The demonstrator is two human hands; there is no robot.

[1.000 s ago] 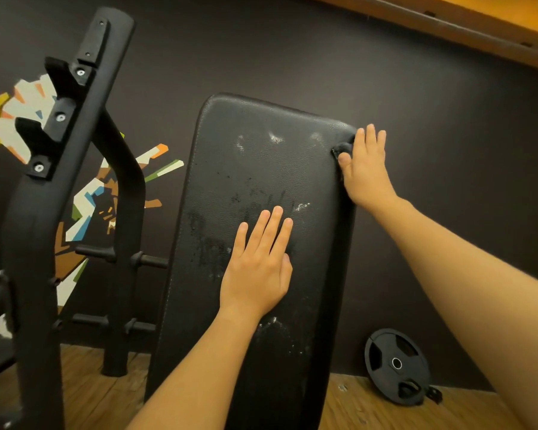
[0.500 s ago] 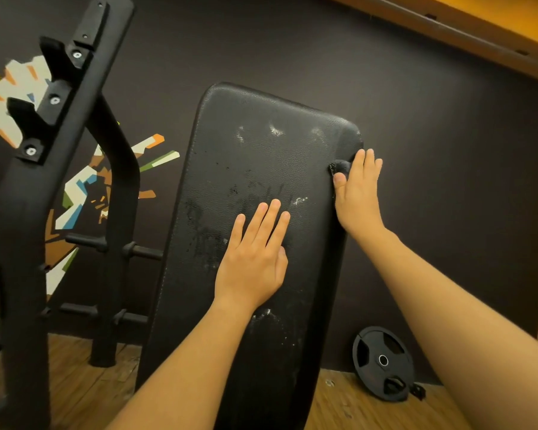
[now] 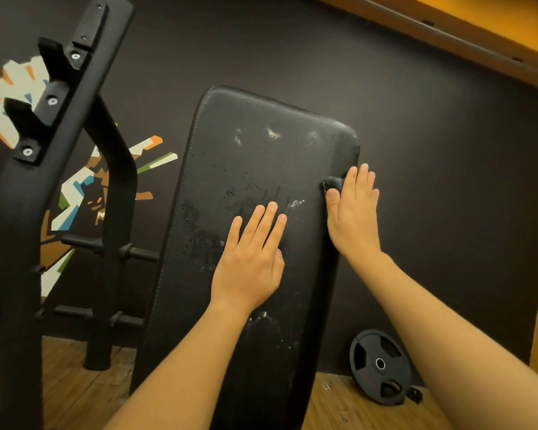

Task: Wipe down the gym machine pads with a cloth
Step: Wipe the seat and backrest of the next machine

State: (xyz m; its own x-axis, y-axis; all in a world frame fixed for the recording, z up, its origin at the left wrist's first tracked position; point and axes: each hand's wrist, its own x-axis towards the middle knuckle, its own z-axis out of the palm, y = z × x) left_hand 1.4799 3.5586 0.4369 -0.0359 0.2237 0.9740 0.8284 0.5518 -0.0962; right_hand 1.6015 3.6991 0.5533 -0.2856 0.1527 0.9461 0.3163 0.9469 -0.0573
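A black padded backrest point(image 3: 261, 156) stands tilted in the middle, with white scuffs and dull smears on its face. My left hand point(image 3: 249, 259) lies flat on the pad's middle, fingers straight and together. My right hand point(image 3: 353, 212) presses a small dark cloth point(image 3: 333, 183) against the pad's right edge, with the fingers straight along the side and the thumb on the front face. Only a corner of the cloth shows above the thumb; the rest is hidden under the hand.
A black steel rack upright point(image 3: 44, 181) with bar hooks stands close on the left. Behind it, storage pegs point(image 3: 137, 252) stick out from a second post. A black weight plate point(image 3: 379, 366) leans on the dark wall at the lower right, on the wooden floor.
My right hand has slid the cloth down the pad's right edge, from the top corner to about a third of the way down. My left hand has stayed flat on the pad.
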